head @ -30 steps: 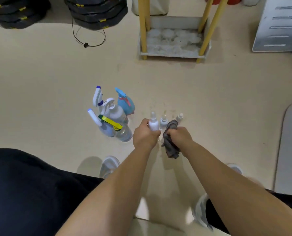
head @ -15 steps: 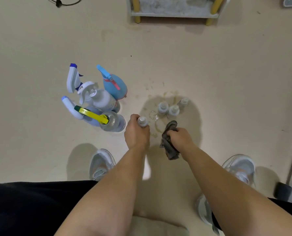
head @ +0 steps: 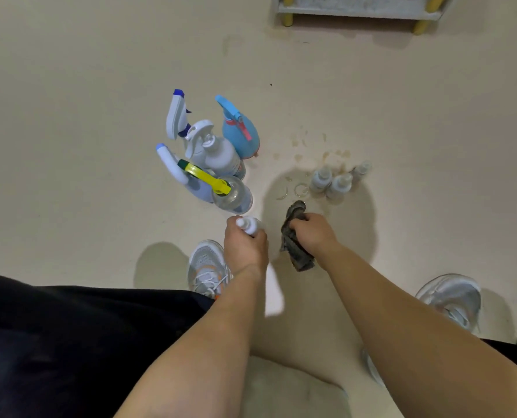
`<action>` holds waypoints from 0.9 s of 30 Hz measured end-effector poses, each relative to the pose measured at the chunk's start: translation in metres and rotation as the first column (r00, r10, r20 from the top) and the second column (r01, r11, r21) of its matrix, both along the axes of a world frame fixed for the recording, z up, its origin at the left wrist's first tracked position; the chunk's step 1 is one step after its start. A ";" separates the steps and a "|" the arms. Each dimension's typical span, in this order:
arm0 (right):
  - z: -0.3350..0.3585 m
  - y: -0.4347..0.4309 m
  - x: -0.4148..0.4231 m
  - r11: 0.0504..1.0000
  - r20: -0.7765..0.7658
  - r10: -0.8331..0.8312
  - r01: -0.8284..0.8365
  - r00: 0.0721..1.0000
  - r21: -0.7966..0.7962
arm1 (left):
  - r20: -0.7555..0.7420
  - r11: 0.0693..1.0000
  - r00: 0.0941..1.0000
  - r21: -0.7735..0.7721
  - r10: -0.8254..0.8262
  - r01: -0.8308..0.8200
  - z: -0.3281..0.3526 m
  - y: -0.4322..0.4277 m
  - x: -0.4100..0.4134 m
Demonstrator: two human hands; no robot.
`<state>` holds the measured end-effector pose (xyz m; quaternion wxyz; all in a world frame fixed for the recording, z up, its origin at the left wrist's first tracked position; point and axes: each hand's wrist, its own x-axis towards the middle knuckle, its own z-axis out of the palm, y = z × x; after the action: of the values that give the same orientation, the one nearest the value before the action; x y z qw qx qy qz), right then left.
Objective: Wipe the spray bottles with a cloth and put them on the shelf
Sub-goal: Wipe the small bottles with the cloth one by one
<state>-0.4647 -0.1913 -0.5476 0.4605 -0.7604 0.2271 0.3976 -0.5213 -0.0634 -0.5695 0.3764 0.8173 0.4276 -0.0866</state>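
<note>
Head view: your left hand (head: 245,247) grips a small white bottle (head: 248,225), fingers curled round its body, cap end poking out past the thumb side. It sits just beyond your left shoe (head: 206,263) in the pic.

Your right hand (head: 311,233) is clenched on a grey cloth (head: 296,239), bunched up, ends sticking out both sides of the fist. The cloth is near the bottle but not touching it.

Three more small bottles (head: 340,185) stand in a tight group on the floor (head: 70,116) past your right hand, w/ wet rings (head: 301,188) beside them.

To the left, a cluster of trigger bottles (head: 218,155) stands packed together: blue, white, plus a clear one w/ yellow sprayer.

The shelf (head: 356,12) is at the top edge, well apart; only its bottom tier & yellow legs show.
</note>
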 end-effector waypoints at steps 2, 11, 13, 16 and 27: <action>0.004 0.011 0.000 1.000 0.018 0.029 -0.029 0.999 0.012 | 0.013 1.000 1.000 0.005 0.023 -0.023 0.000 0.014 0.002; 0.010 0.027 -0.003 0.995 0.018 0.101 -0.101 0.995 -0.006 | -0.049 1.000 0.999 0.025 -0.001 0.002 -0.010 0.039 0.004; 0.012 0.024 -0.003 0.994 0.029 0.106 -0.106 0.994 -0.018 | -0.056 1.000 0.998 0.001 -0.010 0.010 -0.009 0.038 0.003; 0.017 0.014 -0.002 0.997 0.030 0.082 -0.081 0.996 -0.014 | -0.077 0.986 0.990 -0.115 0.116 -0.124 -0.006 0.032 0.000; 0.033 -0.063 -0.012 0.981 0.050 -0.192 0.191 0.980 0.027 | -0.063 0.939 0.979 -0.301 -0.192 0.165 0.018 -0.049 0.046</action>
<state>-0.4769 -0.2546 -0.5144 0.5107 -0.7402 0.2827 0.3337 -0.4755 -0.1122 -0.5512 0.4645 0.7827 0.3509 -0.2204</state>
